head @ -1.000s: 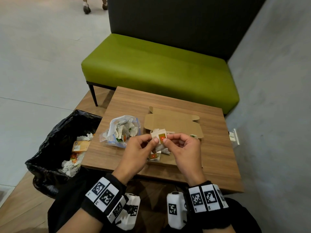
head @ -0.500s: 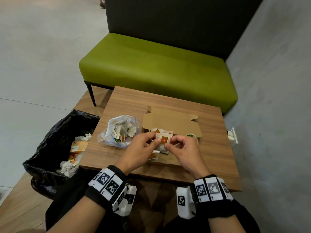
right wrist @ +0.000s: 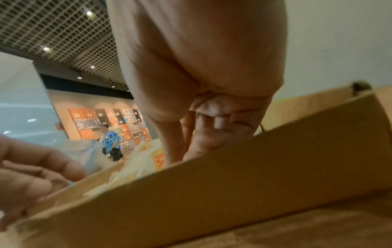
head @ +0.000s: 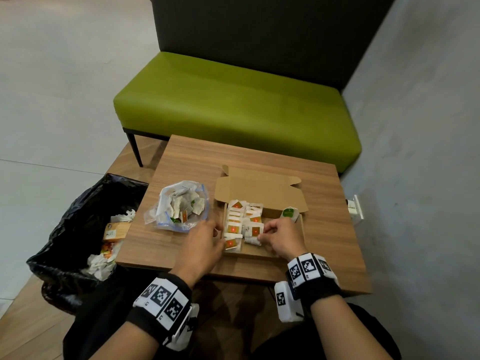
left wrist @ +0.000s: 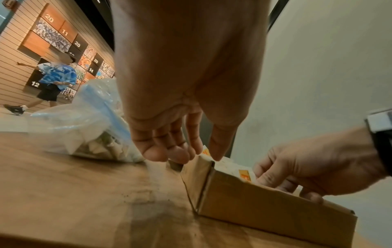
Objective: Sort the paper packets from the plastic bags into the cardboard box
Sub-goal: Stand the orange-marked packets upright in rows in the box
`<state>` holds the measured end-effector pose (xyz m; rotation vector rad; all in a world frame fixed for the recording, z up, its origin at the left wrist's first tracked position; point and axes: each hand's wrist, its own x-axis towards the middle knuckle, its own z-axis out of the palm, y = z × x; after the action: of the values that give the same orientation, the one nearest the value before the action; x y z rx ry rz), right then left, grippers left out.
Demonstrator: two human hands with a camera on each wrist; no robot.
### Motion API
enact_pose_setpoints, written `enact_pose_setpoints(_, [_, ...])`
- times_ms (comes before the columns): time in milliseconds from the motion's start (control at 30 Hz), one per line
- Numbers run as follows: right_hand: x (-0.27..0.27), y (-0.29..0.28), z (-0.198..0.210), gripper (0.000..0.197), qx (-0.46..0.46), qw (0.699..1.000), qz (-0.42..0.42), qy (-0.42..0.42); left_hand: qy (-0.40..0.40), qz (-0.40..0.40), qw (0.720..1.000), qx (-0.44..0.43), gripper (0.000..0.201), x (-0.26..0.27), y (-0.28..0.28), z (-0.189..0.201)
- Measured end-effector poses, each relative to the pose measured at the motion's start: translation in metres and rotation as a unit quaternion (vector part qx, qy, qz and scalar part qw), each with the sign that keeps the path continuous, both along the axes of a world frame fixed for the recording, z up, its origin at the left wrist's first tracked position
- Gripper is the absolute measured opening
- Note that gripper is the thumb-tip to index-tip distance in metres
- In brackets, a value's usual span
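Observation:
An open cardboard box [head: 259, 193] sits mid-table with several white paper packets [head: 233, 224] marked orange inside. My right hand [head: 281, 235] reaches into the box from the near right. Its curled fingers pinch one orange-marked packet [head: 254, 231] down among the others. In the right wrist view the fingers [right wrist: 201, 139] dip behind the box wall [right wrist: 212, 193]. My left hand [head: 205, 240] hovers at the box's near left corner [left wrist: 199, 176], fingers relaxed and holding nothing. Left of the box lies a clear plastic bag [head: 181, 209] with more packets.
A black bin bag [head: 65, 229] with torn wrappers stands by the table's left edge. A green bench [head: 233, 107] is behind the table [head: 181, 255], with a grey wall on the right. A green-labelled packet [head: 289, 213] sits at the box's far right. A person [left wrist: 55, 80] walks in the background.
Both hands held one packet up together; they have dropped to the box. The left hand let go and slid to the box's left corner. The right hand took the packet into the box.

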<state>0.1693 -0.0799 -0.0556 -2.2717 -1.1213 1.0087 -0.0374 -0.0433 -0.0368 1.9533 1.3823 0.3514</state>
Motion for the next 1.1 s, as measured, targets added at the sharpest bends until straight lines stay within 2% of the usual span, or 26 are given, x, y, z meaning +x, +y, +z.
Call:
enact_pose_setpoints(267, [-0.012, 0.010, -0.009, 0.017, -0.017, 0.985, -0.004, -0.170, 0.006, -0.010, 1.000, 0.002, 0.028, 0.001, 0.000, -0.003])
enact_pose_setpoints(467, [-0.006, 0.000, -0.001, 0.027, -0.044, 0.978, 0.050, -0.199, 0.006, -0.016, 1.000, -0.010, 0.026, -0.001, 0.001, -0.006])
enact_pose_setpoints(567, [-0.010, -0.002, -0.002, 0.025, -0.049, 0.972, 0.073, -0.219, 0.002, -0.015, 1.000, -0.012, 0.026, -0.001, 0.001, -0.006])
enact_pose_setpoints(833, [-0.018, -0.002, -0.005, 0.021, -0.044, 0.975, 0.061, -0.210, -0.005, -0.011, 1.000, -0.014, 0.028, -0.001, 0.000, -0.007])
enact_pose_setpoints(1100, [-0.021, -0.004, -0.001, 0.035, -0.044, 0.970, 0.057, -0.233, -0.003, -0.012, 1.000, -0.011, 0.028, -0.001, -0.001, -0.006])
